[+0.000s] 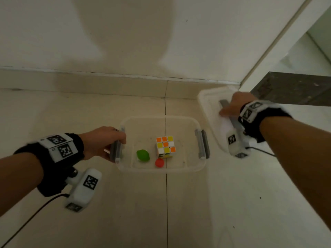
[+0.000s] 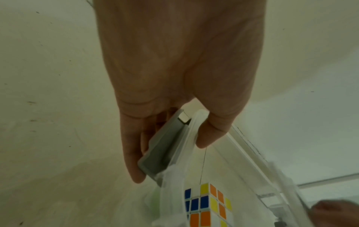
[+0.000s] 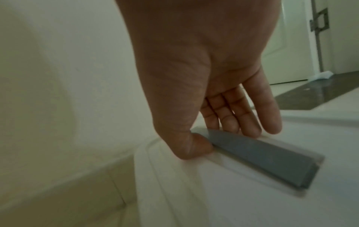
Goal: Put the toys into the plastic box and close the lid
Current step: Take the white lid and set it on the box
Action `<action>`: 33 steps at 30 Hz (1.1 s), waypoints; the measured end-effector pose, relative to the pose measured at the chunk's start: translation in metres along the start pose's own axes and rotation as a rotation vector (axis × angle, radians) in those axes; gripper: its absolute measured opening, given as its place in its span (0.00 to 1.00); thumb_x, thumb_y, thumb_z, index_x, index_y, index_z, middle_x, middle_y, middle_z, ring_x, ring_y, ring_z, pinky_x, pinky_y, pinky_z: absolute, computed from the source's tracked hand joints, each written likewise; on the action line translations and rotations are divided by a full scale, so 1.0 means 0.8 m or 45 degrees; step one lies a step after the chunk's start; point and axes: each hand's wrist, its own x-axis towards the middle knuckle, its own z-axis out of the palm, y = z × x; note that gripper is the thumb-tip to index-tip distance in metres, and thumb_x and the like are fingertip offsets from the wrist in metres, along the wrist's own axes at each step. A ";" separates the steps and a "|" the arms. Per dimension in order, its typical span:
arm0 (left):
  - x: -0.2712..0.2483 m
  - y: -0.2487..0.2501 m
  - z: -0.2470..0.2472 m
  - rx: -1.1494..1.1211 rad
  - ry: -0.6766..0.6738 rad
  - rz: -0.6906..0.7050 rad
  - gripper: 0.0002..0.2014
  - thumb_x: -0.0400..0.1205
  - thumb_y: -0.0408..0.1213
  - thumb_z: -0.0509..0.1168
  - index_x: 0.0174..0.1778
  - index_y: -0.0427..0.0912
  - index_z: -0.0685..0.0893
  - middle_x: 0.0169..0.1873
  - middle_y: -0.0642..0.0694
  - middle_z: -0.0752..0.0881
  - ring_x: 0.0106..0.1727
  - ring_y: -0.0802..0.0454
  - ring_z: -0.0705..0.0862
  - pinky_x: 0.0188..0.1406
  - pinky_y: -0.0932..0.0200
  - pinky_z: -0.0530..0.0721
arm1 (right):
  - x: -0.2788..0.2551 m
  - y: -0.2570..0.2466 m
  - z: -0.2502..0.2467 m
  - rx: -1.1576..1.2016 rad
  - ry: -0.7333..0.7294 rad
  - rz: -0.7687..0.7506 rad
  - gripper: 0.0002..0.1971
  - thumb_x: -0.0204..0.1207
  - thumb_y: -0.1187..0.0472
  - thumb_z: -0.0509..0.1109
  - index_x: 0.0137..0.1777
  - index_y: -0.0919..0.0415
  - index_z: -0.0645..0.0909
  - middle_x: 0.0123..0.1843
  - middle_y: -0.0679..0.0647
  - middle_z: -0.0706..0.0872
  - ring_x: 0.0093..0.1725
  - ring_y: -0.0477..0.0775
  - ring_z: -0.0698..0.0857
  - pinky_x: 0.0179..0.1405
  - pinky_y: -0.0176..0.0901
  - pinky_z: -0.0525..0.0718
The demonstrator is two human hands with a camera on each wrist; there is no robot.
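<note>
A clear plastic box [image 1: 161, 170] stands open on the floor tiles. Inside it lie a colour-tiled puzzle cube [image 1: 165, 146], a green toy [image 1: 142, 155] and a red toy [image 1: 159, 162]. My left hand [image 1: 105, 142] grips the box's left end. In the left wrist view, that hand [image 2: 170, 159] has its thumb over the rim, its fingers curl under the grey latch [image 2: 161, 142], and the cube [image 2: 209, 205] shows through the wall. The translucent lid [image 1: 211, 104] is off the box at the right. My right hand [image 1: 232, 106] pinches it at its grey latch [image 3: 272, 161], thumb in front and fingers behind.
A second grey latch [image 1: 202, 146] hangs on the box's right end. The wall's skirting [image 1: 107, 85] runs just behind the box. A dark stone threshold [image 1: 295, 88] and a door frame [image 1: 279, 42] lie at the far right. Cables trail from both wrist cameras.
</note>
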 end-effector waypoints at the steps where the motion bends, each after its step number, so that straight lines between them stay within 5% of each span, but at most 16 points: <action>1: -0.001 0.000 0.000 0.006 -0.001 0.007 0.09 0.82 0.33 0.65 0.55 0.32 0.79 0.55 0.29 0.82 0.48 0.33 0.86 0.41 0.44 0.89 | -0.002 -0.012 -0.018 0.025 0.026 -0.024 0.22 0.67 0.45 0.81 0.43 0.64 0.79 0.44 0.62 0.83 0.41 0.63 0.83 0.40 0.48 0.82; 5: -0.005 0.000 -0.003 0.028 -0.005 0.027 0.13 0.82 0.34 0.65 0.60 0.33 0.79 0.60 0.28 0.82 0.54 0.31 0.86 0.43 0.43 0.89 | -0.022 -0.079 -0.067 0.105 -0.014 -0.236 0.27 0.67 0.46 0.81 0.57 0.67 0.84 0.49 0.63 0.89 0.48 0.65 0.90 0.51 0.55 0.90; 8: -0.010 -0.004 -0.007 -0.006 -0.028 0.041 0.14 0.83 0.36 0.66 0.63 0.36 0.80 0.62 0.30 0.83 0.56 0.31 0.87 0.48 0.40 0.90 | -0.055 -0.127 -0.069 0.063 -0.070 -0.503 0.22 0.67 0.46 0.80 0.52 0.63 0.87 0.46 0.60 0.91 0.40 0.59 0.91 0.43 0.51 0.92; 12: -0.018 -0.012 -0.016 -0.143 -0.072 0.079 0.21 0.85 0.51 0.60 0.65 0.39 0.81 0.63 0.30 0.84 0.52 0.34 0.87 0.55 0.35 0.88 | -0.104 -0.174 -0.039 -0.108 -0.120 -0.863 0.20 0.67 0.48 0.81 0.54 0.58 0.83 0.50 0.53 0.87 0.46 0.55 0.85 0.36 0.43 0.80; 15: -0.024 -0.019 -0.024 -0.229 -0.086 0.094 0.30 0.83 0.63 0.55 0.67 0.42 0.82 0.62 0.29 0.85 0.51 0.34 0.88 0.54 0.35 0.89 | -0.126 -0.190 -0.013 -0.253 -0.195 -1.025 0.19 0.68 0.48 0.81 0.52 0.57 0.81 0.47 0.51 0.83 0.41 0.52 0.79 0.31 0.38 0.74; 19: -0.026 -0.021 -0.026 -0.289 -0.085 0.064 0.35 0.82 0.67 0.50 0.69 0.42 0.80 0.62 0.30 0.86 0.57 0.32 0.88 0.58 0.34 0.87 | -0.142 -0.193 0.011 -0.401 -0.222 -1.119 0.20 0.69 0.48 0.80 0.53 0.59 0.81 0.48 0.54 0.84 0.46 0.57 0.82 0.39 0.44 0.77; 23: -0.026 -0.022 -0.024 -0.268 -0.072 0.067 0.34 0.81 0.66 0.52 0.69 0.41 0.80 0.55 0.33 0.87 0.51 0.37 0.88 0.57 0.35 0.87 | -0.150 -0.191 0.027 -0.482 -0.211 -1.158 0.19 0.70 0.49 0.80 0.53 0.59 0.81 0.48 0.54 0.82 0.44 0.55 0.81 0.40 0.45 0.78; 33: -0.018 -0.022 -0.011 -0.068 -0.090 0.057 0.24 0.84 0.53 0.62 0.70 0.42 0.80 0.59 0.39 0.86 0.56 0.38 0.88 0.58 0.37 0.88 | -0.142 -0.188 0.032 -0.418 -0.145 -1.210 0.11 0.73 0.57 0.76 0.54 0.58 0.84 0.49 0.54 0.87 0.49 0.57 0.85 0.48 0.49 0.86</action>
